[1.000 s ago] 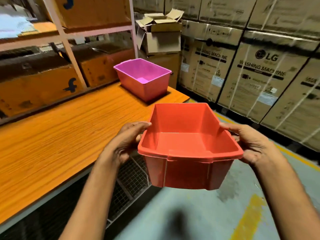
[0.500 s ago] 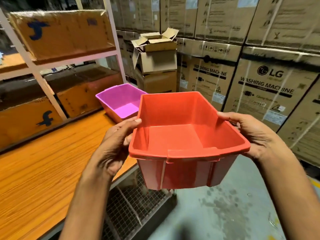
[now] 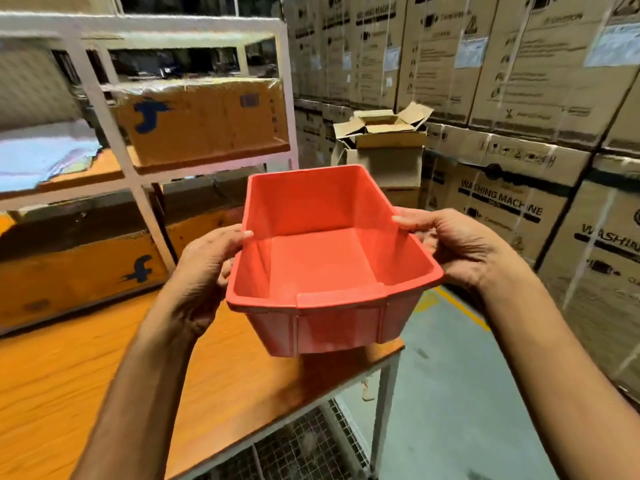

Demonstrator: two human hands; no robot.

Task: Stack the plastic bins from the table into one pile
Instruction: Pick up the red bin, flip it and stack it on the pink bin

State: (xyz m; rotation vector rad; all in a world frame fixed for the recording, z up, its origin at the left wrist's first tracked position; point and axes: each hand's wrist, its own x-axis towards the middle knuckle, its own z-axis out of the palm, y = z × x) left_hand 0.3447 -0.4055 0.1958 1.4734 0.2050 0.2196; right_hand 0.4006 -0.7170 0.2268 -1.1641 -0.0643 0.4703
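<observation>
Empty red plastic bin (image 3: 332, 258), upright, open side up, held above the table's corner.

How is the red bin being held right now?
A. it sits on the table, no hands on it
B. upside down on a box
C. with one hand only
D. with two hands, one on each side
D: the left hand and the right hand each grip a side rim of the red plastic bin, which is upright, empty and lifted above the wooden table.
</observation>
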